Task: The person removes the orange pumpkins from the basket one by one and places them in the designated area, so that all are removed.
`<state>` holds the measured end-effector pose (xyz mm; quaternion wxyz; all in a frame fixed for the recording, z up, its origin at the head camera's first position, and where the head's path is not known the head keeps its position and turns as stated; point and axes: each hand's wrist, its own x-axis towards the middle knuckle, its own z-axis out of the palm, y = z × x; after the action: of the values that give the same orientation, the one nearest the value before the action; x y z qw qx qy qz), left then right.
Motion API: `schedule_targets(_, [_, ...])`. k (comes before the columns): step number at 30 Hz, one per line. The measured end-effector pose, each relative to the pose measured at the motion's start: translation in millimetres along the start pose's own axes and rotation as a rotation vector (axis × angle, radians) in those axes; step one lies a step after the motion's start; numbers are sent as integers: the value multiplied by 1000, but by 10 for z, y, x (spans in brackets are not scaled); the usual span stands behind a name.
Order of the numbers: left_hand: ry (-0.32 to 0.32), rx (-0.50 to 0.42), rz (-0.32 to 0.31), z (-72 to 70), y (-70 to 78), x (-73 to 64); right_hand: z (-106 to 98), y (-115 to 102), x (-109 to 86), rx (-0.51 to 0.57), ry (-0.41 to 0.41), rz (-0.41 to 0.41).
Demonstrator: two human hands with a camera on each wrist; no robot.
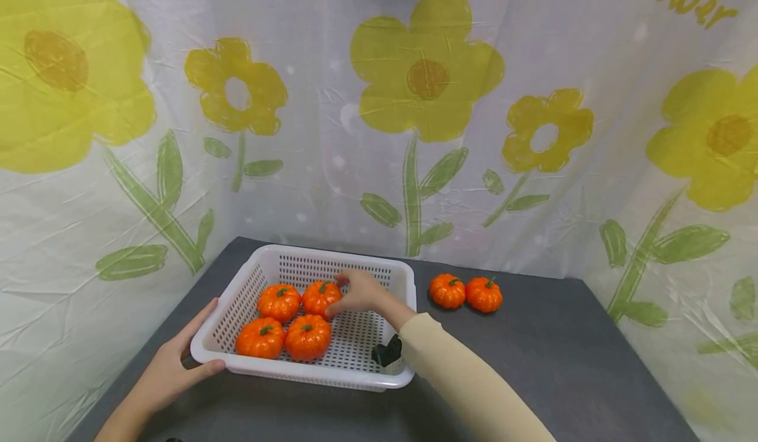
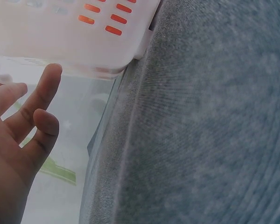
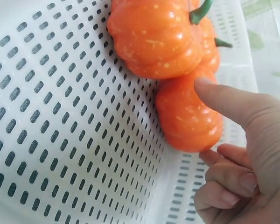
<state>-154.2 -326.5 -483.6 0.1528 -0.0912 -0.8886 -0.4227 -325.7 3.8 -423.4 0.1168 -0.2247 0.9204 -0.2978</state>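
A white perforated plastic basket [image 1: 361, 379] holds several orange toy pumpkins with green stems, grouped at its left. My right hand [image 1: 361, 292] reaches in over the right wall, its thumb and fingers on either side of the back-right pumpkin [image 1: 320, 297]. In the right wrist view, the thumb tip overlaps that pumpkin [image 3: 189, 116] and the bent fingers lie at its lower edge. At the basket's near-left corner is my left hand [image 1: 172, 366], thumb by the front rim and fingers along the left side. Loosely spread fingers [image 2: 44, 95] show below the basket wall [image 2: 60, 39] in the left wrist view.
Two more orange pumpkins, one on the left [image 1: 447, 291] and one on the right [image 1: 483, 295], sit side by side right of the basket. The dark grey table [image 1: 551, 363] is backed by a flower-printed curtain [image 1: 320, 166]. A small black object [image 1: 387, 351] shows by the right sleeve.
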Motion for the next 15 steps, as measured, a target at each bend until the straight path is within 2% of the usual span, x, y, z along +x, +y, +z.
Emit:
schedule_targets(7, [-16, 7, -14, 3, -11, -6, 5, 35, 41, 61, -33, 32])
schedule_targets(15, [-8, -6, -6, -7, -3, -4, 7, 41, 44, 33, -90, 22])
